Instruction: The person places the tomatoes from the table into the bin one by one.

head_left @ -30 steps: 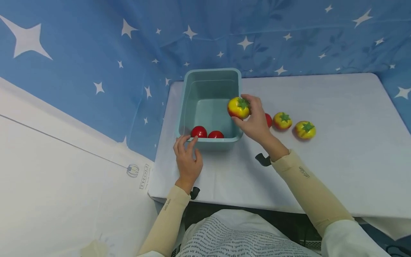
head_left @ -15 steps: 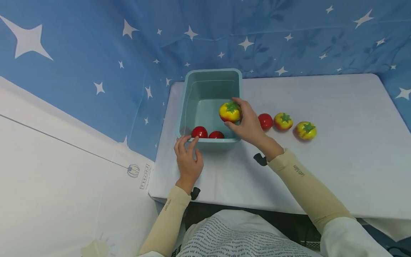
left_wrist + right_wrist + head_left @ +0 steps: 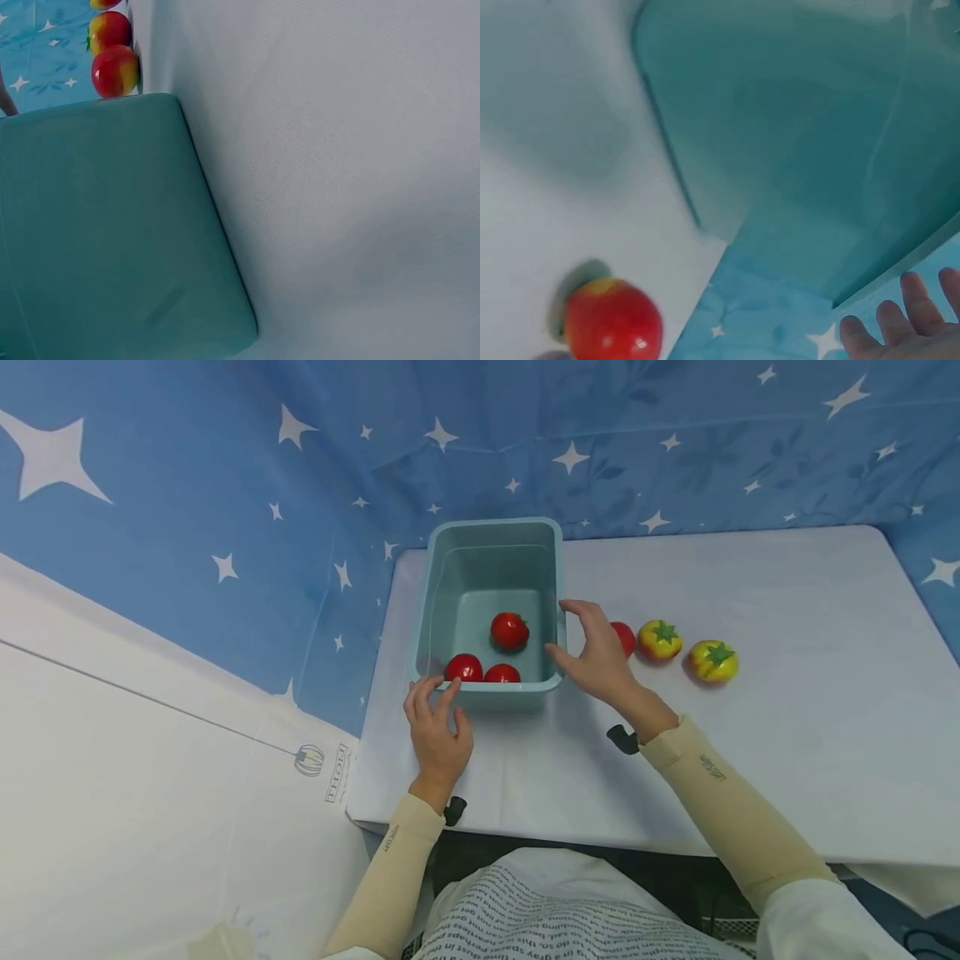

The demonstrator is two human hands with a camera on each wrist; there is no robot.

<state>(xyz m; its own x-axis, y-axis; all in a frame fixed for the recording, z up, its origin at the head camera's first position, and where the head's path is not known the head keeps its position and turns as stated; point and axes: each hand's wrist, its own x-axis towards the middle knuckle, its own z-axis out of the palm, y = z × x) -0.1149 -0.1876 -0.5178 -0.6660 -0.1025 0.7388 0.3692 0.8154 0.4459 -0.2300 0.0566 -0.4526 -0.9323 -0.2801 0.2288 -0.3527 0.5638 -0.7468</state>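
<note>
A teal plastic bin (image 3: 495, 687) holds three shiny tomatoes: one (image 3: 509, 631) lies towards the middle, two others (image 3: 465, 667) sit against the near wall. My left hand (image 3: 438, 735) rests its fingertips on the near rim at the left corner, thumb apart. Over the right rim hovers my right hand (image 3: 603, 664), thumb and fingers spread, nothing between them. In the right wrist view its fingers (image 3: 900, 330) show beside the bin's edge. Right of the bin lie a red tomato (image 3: 622, 638), partly behind the right hand, and two yellow-red ones (image 3: 660, 641) with green tops.
The bin stands at the left end of a table with a white cloth (image 3: 810, 710). A blue star-patterned curtain (image 3: 637, 452) hangs right behind it, and a pale sheet lies to the left. A dark wrist mount (image 3: 622, 739) sticks out under each wrist.
My right hand let go of the yellow-red tomato, which dropped into the bin and shows its red side. The hand then drew back right to the rim. The left hand stayed put.
</note>
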